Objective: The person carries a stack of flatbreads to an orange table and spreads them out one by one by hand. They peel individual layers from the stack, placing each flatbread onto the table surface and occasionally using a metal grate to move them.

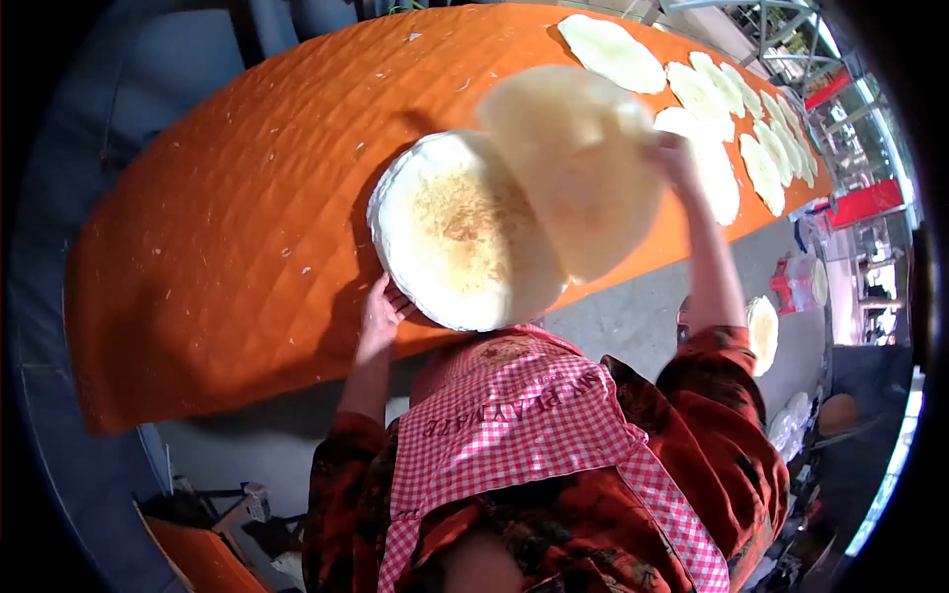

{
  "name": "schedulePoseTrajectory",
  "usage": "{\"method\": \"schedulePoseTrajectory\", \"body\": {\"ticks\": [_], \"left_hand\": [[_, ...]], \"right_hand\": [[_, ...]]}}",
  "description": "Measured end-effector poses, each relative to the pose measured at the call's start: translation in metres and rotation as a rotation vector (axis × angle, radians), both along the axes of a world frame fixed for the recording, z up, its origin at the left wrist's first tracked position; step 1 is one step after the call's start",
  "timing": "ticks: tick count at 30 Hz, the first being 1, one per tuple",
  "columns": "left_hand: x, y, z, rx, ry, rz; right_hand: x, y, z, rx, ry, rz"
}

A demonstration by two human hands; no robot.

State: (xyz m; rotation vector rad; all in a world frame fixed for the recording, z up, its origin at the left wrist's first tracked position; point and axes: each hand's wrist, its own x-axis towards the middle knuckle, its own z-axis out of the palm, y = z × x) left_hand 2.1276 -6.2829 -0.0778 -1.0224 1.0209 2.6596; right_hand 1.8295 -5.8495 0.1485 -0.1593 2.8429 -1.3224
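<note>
A round stack of pale flatbreads [450,227] with a browned centre lies at the near edge of the orange table. My left hand [388,304] rests against the stack's lower left rim, fingers spread and partly under it. My right hand [674,158] pinches the right edge of a single flatbread [578,168], which is raised above the stack's right side. That flatbread is blurred by motion, and its lower left part overlaps the stack.
The orange cloth-covered table [247,198] curves across the view. Single flatbreads [611,51] lie spread out at its right end. Beyond the table's near edge, a red stool [791,285] and a round pale item [762,334] stand at the right.
</note>
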Motion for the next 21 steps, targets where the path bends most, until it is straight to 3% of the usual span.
{"method": "schedulePoseTrajectory", "body": {"ticks": [2, 3, 5, 6, 7, 10, 11, 13, 16, 21], "left_hand": [[0.000, -0.001, 0.001, -0.014, -0.011, 0.006], [0.000, -0.001, 0.002, -0.022, -0.022, 0.007], [0.001, 0.001, 0.013, -0.020, -0.042, 0.011], [0.001, 0.002, 0.016, -0.005, -0.038, 0.028], [0.001, 0.002, 0.018, 0.009, -0.034, 0.042], [0.002, 0.001, 0.011, -0.009, -0.032, 0.067], [0.003, 0.000, 0.010, 0.004, -0.022, 0.058], [0.004, -0.002, 0.007, 0.026, 0.003, 0.041], [0.003, -0.001, 0.001, 0.017, 0.026, 0.077], [0.009, -0.003, -0.007, 0.060, 0.067, 0.060]], "right_hand": [[-0.012, 0.080, 0.028, 0.122, -0.055, -0.055], [-0.032, 0.129, 0.013, 0.437, -0.006, -0.136], [0.015, 0.106, 0.008, 1.114, 0.759, -0.440], [0.027, 0.077, 0.012, 0.957, 0.627, -0.309], [0.046, 0.037, -0.006, 0.459, 0.603, -0.095], [0.138, -0.120, -0.115, 0.025, 0.255, 0.396], [0.187, -0.178, -0.104, 0.121, 0.171, 0.552], [0.235, -0.253, -0.097, 0.642, 0.093, 0.706], [0.242, -0.275, -0.103, 0.658, 0.056, 0.705], [0.222, -0.263, -0.120, 0.290, -0.017, 0.778]]}}
